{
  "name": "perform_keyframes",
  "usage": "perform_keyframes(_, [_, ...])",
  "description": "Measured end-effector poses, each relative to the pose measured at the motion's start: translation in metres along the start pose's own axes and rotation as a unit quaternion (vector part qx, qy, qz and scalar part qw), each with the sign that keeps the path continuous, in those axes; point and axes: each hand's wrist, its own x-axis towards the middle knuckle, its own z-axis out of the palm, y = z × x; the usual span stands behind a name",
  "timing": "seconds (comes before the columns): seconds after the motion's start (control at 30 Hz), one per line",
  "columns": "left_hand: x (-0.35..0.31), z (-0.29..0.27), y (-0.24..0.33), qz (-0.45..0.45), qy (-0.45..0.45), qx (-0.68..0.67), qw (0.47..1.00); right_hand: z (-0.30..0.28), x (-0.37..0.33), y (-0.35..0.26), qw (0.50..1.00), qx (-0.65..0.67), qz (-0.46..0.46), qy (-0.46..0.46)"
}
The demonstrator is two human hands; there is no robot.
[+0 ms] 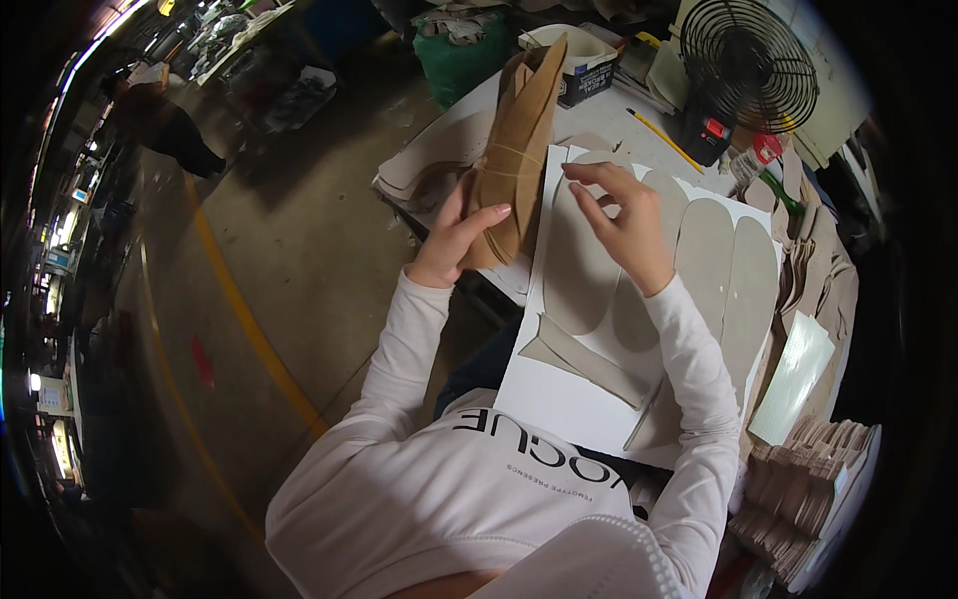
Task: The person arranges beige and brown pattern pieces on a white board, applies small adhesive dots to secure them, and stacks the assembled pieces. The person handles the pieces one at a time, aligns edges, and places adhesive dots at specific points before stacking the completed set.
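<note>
My left hand (451, 238) grips the lower part of a bundle of brown, long curved flat pieces (521, 165), thumb across its front. A thin band (514, 150) runs around the bundle's middle. To its right, my right hand (637, 225) hovers over a white board (549, 404); its thumb and forefinger curve toward each other with a small gap, and I see nothing between them. Long rounded grey sole-shaped pieces (581, 265) lie side by side on the board. A narrower grey piece (584, 361) lies across its nearer part. My right forearm hides some of them.
Behind the board are a yellow pencil (667, 142), a black fan (748, 65) and a white-and-black tub (589, 65). Stacked brown-grey pieces (798, 489) stand at the right. A green bag (459, 60) sits beyond the table. Another person (165, 125) stands far left.
</note>
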Motion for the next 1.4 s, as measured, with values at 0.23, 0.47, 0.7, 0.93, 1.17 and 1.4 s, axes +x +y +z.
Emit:
perform_keyframes(0.23, [0.003,0.041,-0.016,-0.071,0.047,-0.048,0.995,0.025,-0.019,-0.009,0.976,-0.206,-0.067,-0.008])
perform_keyframes(0.47, [0.003,0.052,-0.037,-0.104,0.001,-0.079,0.991,-0.005,-0.032,-0.011,0.969,-0.229,-0.063,-0.072])
perform_keyframes(0.7, [0.003,0.064,-0.042,-0.032,-0.007,-0.003,0.999,-0.017,-0.03,-0.013,0.968,-0.238,-0.071,-0.027])
perform_keyframes(0.93, [-0.002,0.065,-0.037,-0.023,-0.065,0.056,0.996,-0.036,-0.024,-0.006,0.991,-0.132,0.021,0.024])
perform_keyframes(1.17, [-0.003,0.059,-0.036,-0.117,-0.121,0.017,0.986,-0.057,-0.019,0.023,0.994,-0.081,0.06,0.051])
perform_keyframes(1.4, [-0.023,0.072,-0.038,-0.13,-0.178,0.008,0.975,-0.073,0.008,0.082,0.947,-0.239,0.106,0.184])
